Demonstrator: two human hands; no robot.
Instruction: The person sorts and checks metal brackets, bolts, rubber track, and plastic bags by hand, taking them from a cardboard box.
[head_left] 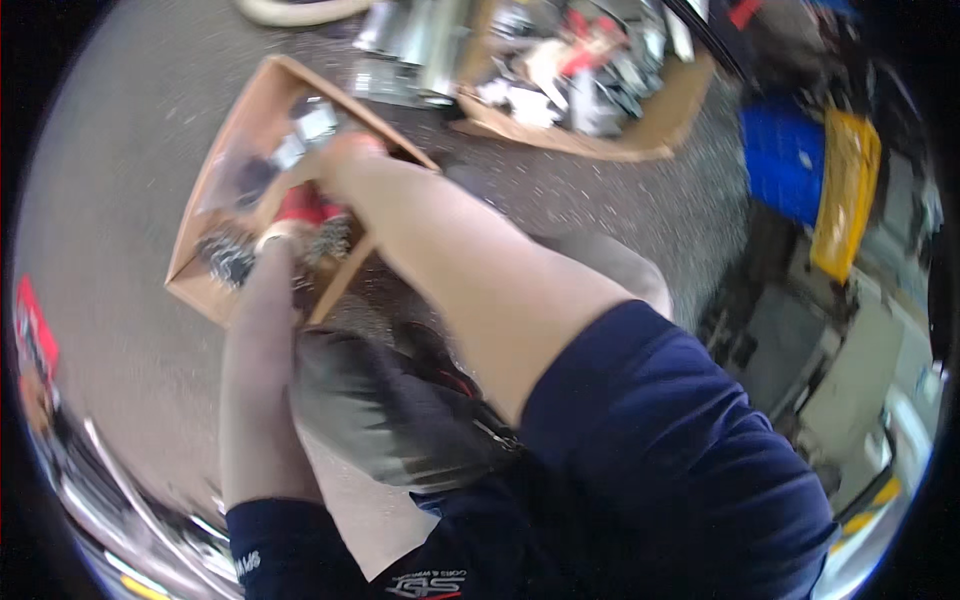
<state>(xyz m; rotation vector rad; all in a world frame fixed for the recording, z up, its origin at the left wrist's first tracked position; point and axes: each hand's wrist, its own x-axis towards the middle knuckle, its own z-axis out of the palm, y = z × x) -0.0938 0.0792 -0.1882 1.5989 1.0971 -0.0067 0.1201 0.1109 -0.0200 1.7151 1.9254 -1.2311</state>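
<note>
At ten o'clock in the view, an open cardboard box (208,304) is standing on the floor, and both hands are working inside it. Toward its nine o'clock wall a clear plastic bag (222,182) is lying, and at its seven to eight o'clock corner a dark, wiry metal clump (228,255) is sitting. Near the middle, the left hand (297,212) is showing red through the blur; just up and right, the right hand (338,160) is crossing close to it, with silvery pieces (314,120) lying at the box's twelve o'clock. Blur is hiding the fingers, so I cannot tell whether either grip is apart, together or clamped on something. Good handling here is probably calling for spacing the hands, freeing snagged wire gently and lifting straight up. As for room, the grey floor (115,190) is spreading widest beyond the box's nine o'clock side. The box's five o'clock edge is running near the left knee (385,410), so elbows are needing care there. Silver bars (415,50) are lying between eleven and twelve, a carton of metal scraps (665,135) is limiting reach at one, and a blue bin (785,165) and a yellow piece (845,195) are standing well apart at two.
</note>
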